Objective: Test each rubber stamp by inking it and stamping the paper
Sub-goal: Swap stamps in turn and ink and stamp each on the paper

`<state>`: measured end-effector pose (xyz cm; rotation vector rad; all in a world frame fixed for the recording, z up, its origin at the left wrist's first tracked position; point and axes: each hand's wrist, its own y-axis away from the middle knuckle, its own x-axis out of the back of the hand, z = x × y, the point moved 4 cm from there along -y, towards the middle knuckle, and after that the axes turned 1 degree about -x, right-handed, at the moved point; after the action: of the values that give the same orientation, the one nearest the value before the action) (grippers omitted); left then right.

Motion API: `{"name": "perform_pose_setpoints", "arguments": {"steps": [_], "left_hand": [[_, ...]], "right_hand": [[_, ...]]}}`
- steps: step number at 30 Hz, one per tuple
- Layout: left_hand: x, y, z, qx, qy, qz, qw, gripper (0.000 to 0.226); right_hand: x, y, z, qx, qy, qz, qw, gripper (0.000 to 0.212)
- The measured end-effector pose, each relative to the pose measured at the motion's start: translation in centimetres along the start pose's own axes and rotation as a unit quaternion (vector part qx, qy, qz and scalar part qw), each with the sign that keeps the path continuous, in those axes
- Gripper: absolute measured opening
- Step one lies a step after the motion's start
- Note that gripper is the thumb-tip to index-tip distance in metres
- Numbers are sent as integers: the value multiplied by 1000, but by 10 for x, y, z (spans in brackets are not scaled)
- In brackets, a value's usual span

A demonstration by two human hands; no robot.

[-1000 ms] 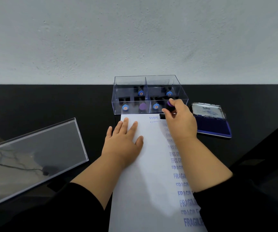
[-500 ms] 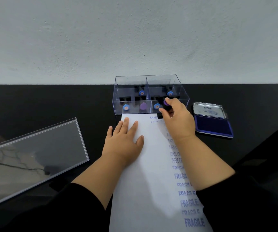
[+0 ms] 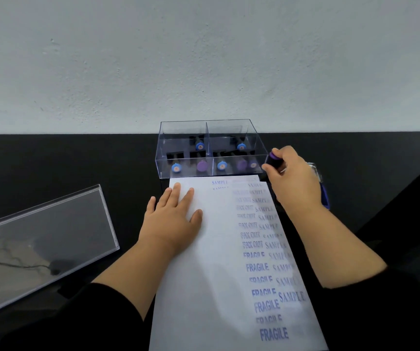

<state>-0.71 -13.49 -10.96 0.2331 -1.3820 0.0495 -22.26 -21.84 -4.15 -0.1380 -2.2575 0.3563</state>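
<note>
Right hand [image 3: 295, 182] pinches the purple-capped stamp [image 3: 272, 159] off the paper [image 3: 219, 249], over the ink pad [image 3: 324, 196]: re-inking looks next. Left hand [image 3: 172, 219] flat, grip relaxed, pinning the sheet.

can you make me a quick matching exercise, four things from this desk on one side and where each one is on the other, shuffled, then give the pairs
Things:
1. left hand
2. right hand
3. lid
4. box

Places:
A. at the far end of the paper, by the wall
B. flat on the paper's left part
C. on the desk left of the paper
D. right of the box, gripping a purple-topped stamp

Pairs: 1-B, 2-D, 3-C, 4-A
</note>
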Motion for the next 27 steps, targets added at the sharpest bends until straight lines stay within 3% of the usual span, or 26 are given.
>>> {"name": "perform_pose_setpoints", "arguments": {"steps": [8, 27], "left_hand": [[0, -1, 1, 0, -5, -4, 1000, 58], [-2, 7, 4, 18, -8, 5, 1000, 58]], "right_hand": [[22, 9, 32, -50, 84, -1, 995, 22], [24, 28, 33, -48, 67, 32, 996, 13]]}}
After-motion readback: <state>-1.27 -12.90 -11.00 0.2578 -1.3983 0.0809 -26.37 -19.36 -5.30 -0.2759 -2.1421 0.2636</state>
